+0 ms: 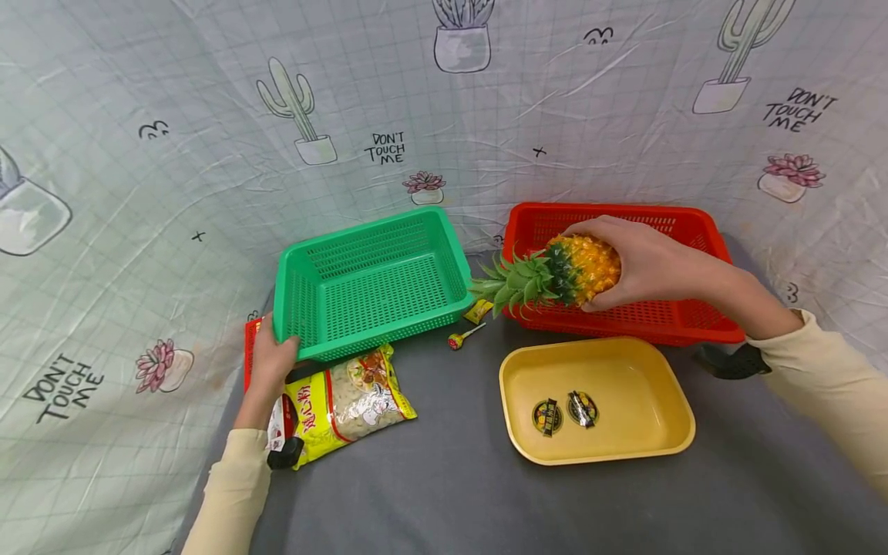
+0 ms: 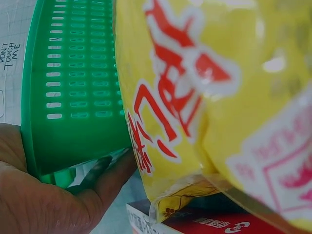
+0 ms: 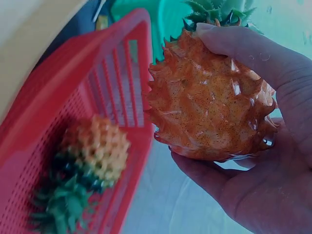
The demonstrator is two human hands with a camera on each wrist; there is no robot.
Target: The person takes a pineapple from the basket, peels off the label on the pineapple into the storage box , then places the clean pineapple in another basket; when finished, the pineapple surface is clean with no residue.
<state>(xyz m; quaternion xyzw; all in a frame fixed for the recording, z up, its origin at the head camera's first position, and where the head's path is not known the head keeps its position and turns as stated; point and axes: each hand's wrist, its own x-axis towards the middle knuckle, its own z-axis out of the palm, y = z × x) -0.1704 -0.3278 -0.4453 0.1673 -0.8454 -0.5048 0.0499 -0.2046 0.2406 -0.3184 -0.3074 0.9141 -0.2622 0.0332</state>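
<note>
My right hand point(image 1: 645, 258) grips a pineapple point(image 1: 590, 266) by its orange body, thumb on one side and fingers on the other, with its green crown pointing left. The pineapple is held over the left part of a red basket point(image 1: 666, 327). Inside that basket, a second pineapple point(image 3: 95, 151) shows in the right wrist view. At the far left, my left hand point(image 1: 269, 358) grips the near left corner of an empty green basket point(image 1: 381, 293), its thumb at the rim and its fingers under the corner in the left wrist view.
A yellow food bag point(image 1: 354, 401) lies before the green basket, overlapping a red and white box point(image 2: 214, 222). Between the baskets are a lollipop point(image 1: 455, 341) and a small yellow packet point(image 1: 479, 311). A pale yellow tray point(image 1: 624, 401) stands before the red basket. Patterned cloth point(image 1: 486, 139) rises behind.
</note>
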